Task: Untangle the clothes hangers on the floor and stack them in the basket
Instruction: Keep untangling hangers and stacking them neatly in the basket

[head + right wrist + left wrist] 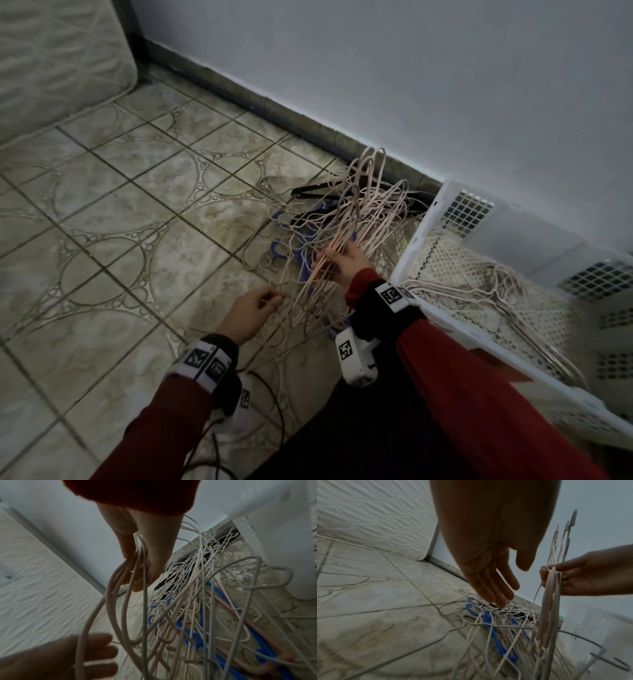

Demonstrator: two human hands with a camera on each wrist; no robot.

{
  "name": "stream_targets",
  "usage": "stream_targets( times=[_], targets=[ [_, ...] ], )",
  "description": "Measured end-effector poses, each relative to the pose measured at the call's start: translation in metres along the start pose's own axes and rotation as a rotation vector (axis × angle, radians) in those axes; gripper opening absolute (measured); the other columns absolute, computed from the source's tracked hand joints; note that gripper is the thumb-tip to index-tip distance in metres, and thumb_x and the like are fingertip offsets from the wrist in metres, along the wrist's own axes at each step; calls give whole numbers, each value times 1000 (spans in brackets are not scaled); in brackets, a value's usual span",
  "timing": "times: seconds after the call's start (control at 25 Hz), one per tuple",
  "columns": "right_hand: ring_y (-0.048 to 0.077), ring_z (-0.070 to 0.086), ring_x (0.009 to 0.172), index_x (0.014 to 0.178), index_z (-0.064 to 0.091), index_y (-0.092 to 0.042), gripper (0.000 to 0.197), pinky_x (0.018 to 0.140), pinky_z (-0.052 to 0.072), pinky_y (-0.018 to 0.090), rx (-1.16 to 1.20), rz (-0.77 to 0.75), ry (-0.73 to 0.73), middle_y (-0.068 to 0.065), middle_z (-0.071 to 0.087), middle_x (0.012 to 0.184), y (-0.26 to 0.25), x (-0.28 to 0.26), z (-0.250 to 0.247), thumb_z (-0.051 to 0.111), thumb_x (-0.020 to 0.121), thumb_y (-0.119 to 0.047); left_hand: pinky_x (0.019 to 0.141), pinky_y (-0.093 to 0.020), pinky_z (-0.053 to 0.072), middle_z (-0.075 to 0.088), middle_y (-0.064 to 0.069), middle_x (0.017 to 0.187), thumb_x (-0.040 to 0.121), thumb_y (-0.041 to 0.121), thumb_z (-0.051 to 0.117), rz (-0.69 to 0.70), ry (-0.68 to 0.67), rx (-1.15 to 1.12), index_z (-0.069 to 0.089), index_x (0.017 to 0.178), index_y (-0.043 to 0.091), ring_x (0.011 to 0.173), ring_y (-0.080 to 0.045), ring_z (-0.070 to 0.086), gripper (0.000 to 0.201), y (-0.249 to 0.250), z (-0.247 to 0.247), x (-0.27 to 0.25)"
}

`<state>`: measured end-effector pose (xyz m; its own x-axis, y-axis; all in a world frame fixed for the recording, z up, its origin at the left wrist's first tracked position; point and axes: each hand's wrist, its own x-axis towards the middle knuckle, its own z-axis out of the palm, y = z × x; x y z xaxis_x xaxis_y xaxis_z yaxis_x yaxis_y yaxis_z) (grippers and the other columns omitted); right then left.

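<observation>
Right hand (344, 263): raised above the floor, forearm in a red sleeve (479, 394) reaching forward and to the left. Thumb and fingers are curled round a bunch of pale pink hangers (346, 226), gripping them where their wires run close together. The bunch stands roughly upright, hooks pointing up toward the wall (411, 68), lower ends trailing down past the wrist. In the right wrist view the thumb lies on one side of the wires and the fingers wrap the other side.

Left hand (251, 313): lower and nearer the body, just left of the bunch. In the left wrist view the palm faces down, fingers (494, 586) straight and close together, thumb apart, gripping nothing. In the head view the fingertips lie at the bunch's outermost wires; cannot tell whether they touch.

Tangled pile (308, 226): pale, blue and black hangers lie mixed on the tiled floor (120, 222) against the baseboard, under and beyond both hands, just left of the basket.

Basket (414, 240): white, lattice-walled, on the floor to the right by the wall. A few pale hangers (479, 291) lie flat in it.

Mattress (51, 61): far left corner.
</observation>
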<state>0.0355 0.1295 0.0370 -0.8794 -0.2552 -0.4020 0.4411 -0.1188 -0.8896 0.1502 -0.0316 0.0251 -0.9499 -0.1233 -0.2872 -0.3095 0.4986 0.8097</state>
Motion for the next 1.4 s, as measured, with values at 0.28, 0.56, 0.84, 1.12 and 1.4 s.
stream_targets(
  times=[0.28,0.56,0.84,1.12,1.4],
  targets=[
    [19,63,64,75,51,-14,18,70,55,38,-232,-125,-21,5,61,72,-16,-3,3,49,90,-4,77,-32,45,67,-7,93,90,44,48,117,-175,16,63,106,10,82,-20,61,40,63,8,32],
    [25,62,71,75,56,-11,19,77,54,43,-481,-116,2,18,59,79,-28,-1,-14,47,92,-14,59,-23,49,63,-1,71,95,28,45,146,-182,-140,61,88,15,48,1,60,22,80,18,49],
    [15,60,49,66,58,-14,26,55,52,31,-384,-61,47,0,62,51,-17,-1,-23,51,90,-10,60,-25,51,64,-5,69,97,24,40,83,-79,-132,67,89,5,53,-7,61,34,75,19,51],
    [8,54,32,68,49,-10,33,40,42,22,-34,-39,131,-4,58,34,-24,-5,-33,34,97,-10,49,-17,45,56,-8,59,97,23,42,-43,70,-115,60,78,9,36,1,54,30,32,-5,54],
    [8,48,30,68,43,-9,35,40,40,23,84,-109,114,-5,52,33,-36,-5,-39,27,98,-8,65,-32,44,61,-18,83,95,31,45,-229,107,107,61,92,0,67,-28,60,35,-14,-18,54]
  ],
)
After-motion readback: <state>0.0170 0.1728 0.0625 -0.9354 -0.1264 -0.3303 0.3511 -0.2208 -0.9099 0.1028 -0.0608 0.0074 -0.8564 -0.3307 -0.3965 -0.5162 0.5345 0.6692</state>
